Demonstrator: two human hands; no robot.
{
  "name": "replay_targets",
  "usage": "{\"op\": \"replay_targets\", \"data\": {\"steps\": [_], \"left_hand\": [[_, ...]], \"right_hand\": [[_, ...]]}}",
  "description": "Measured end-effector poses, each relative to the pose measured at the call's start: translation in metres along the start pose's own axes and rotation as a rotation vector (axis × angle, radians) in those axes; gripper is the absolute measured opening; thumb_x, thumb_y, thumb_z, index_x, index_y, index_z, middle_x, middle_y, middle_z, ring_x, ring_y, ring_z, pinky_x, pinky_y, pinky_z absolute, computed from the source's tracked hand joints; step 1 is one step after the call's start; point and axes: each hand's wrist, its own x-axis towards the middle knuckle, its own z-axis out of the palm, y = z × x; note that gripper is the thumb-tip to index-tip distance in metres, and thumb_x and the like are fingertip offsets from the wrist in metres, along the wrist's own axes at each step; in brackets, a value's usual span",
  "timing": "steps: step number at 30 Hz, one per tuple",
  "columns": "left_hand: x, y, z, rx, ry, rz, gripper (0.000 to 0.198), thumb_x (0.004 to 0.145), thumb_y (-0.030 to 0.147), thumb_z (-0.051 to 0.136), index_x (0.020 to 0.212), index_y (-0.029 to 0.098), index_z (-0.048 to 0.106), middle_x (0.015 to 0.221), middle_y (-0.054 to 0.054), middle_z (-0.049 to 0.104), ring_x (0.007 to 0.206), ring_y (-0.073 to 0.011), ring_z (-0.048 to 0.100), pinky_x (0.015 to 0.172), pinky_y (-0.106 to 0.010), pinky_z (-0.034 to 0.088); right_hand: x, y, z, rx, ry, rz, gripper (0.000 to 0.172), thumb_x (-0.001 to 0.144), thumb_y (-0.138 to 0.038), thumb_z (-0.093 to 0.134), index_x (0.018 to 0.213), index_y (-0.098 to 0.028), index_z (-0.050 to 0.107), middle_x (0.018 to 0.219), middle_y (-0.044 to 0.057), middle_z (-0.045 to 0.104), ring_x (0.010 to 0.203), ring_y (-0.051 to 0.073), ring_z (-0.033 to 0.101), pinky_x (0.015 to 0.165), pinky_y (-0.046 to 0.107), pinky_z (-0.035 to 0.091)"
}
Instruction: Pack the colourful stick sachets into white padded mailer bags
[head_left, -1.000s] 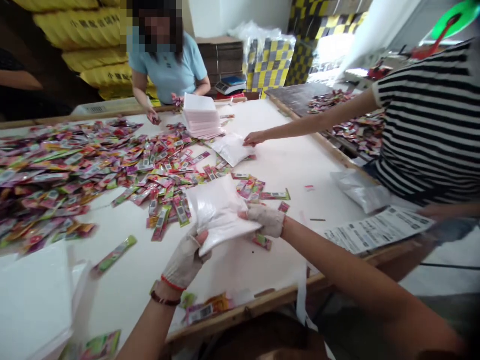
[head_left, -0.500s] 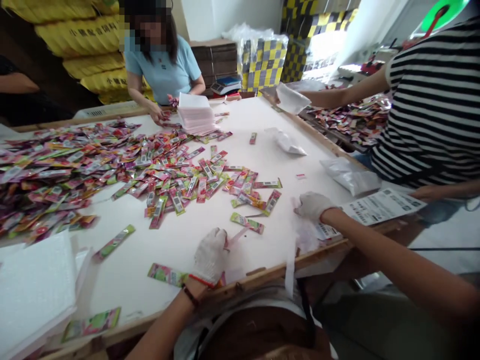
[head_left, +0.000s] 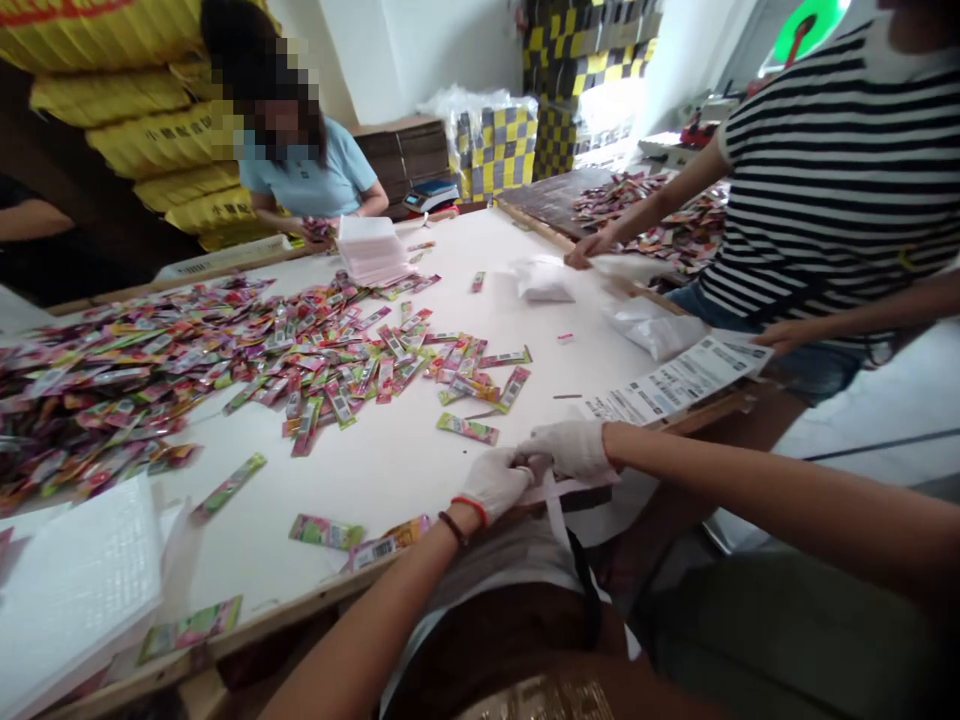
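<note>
Strip hangs lengthwise downward below left hand and right hand.

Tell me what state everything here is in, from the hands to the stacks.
Left hand: gloved, close against the right; grip unclear
Right hand: gloved, fingers bent, grip unclear
White strip: hanging down by the hands
Stick sachets: loose, heaped
White pouches: bulging, lying down
Label sheet: printed, lying near the table edge
Bubble mailers: stacked
Yellow sacks: piled up
</note>
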Motion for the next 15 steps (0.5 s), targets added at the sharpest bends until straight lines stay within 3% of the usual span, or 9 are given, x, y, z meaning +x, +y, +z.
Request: {"op": "replay_targets", "data": {"steps": [2,4,6,9,12,15], "left_hand": [[-0.004,-0.008,-0.01,-0.075,0.043,-0.04,0.018,0.077,0.026,0.052,0.086,0.017,0.064,0.073,-0.002,0.066,0.067,-0.015,0.059,0.058,-0.023,0.041],[-0.016,-0.023,-0.031,-0.038,0.161,-0.05,0.021,0.08,0.03,0.051,0.091,0.017,0.062,0.074,-0.002,0.065,0.068,-0.0144,0.059,0.061,-0.023,0.043],[-0.035,-0.046,-0.057,0.141,0.3,-0.037,0.022,0.081,0.033,0.05,0.093,0.018,0.061,0.081,-0.003,0.065,0.073,-0.0151,0.058,0.066,-0.025,0.044],[-0.07,-0.084,-0.086,0.497,0.403,-0.015,0.025,0.08,0.036,0.054,0.097,0.019,0.061,0.105,-0.007,0.06,0.092,-0.0195,0.057,0.081,-0.03,0.044],[-0.093,-0.113,-0.094,0.651,0.42,-0.025,0.032,0.081,0.033,0.053,0.109,0.02,0.058,0.125,-0.009,0.051,0.116,-0.0231,0.047,0.098,-0.034,0.037],[-0.097,-0.127,-0.092,0.631,0.437,-0.019,0.031,0.084,0.031,0.05,0.112,0.019,0.057,0.129,-0.008,0.051,0.121,-0.0218,0.044,0.102,-0.035,0.034]], "right_hand": [[-0.001,-0.001,0.003,0.062,-0.013,-0.022,0.037,0.064,-0.006,0.055,0.092,-0.022,0.072,0.083,0.002,0.067,0.071,0.015,0.058,0.061,0.023,0.038],[-0.004,-0.002,-0.001,0.096,0.034,0.002,0.032,0.064,-0.004,0.052,0.083,-0.02,0.073,0.082,0.002,0.068,0.074,0.014,0.058,0.065,0.021,0.039],[-0.011,-0.004,-0.01,0.116,0.111,0.013,0.034,0.065,-0.004,0.048,0.085,-0.016,0.072,0.086,0.003,0.068,0.077,0.014,0.058,0.068,0.021,0.04],[-0.025,-0.007,-0.021,0.285,0.144,0.048,0.035,0.066,-0.008,0.044,0.087,-0.016,0.07,0.071,0.0,0.066,0.064,0.013,0.057,0.058,0.021,0.039],[-0.042,-0.011,-0.013,0.485,-0.088,0.098,0.029,0.064,-0.013,0.047,0.08,-0.02,0.07,0.054,-0.004,0.06,0.047,0.011,0.051,0.047,0.021,0.034],[-0.061,-0.02,0.013,0.373,-0.428,0.11,0.014,0.06,-0.014,0.054,0.059,-0.021,0.067,0.043,-0.005,0.054,0.038,0.011,0.045,0.045,0.023,0.032]]}}
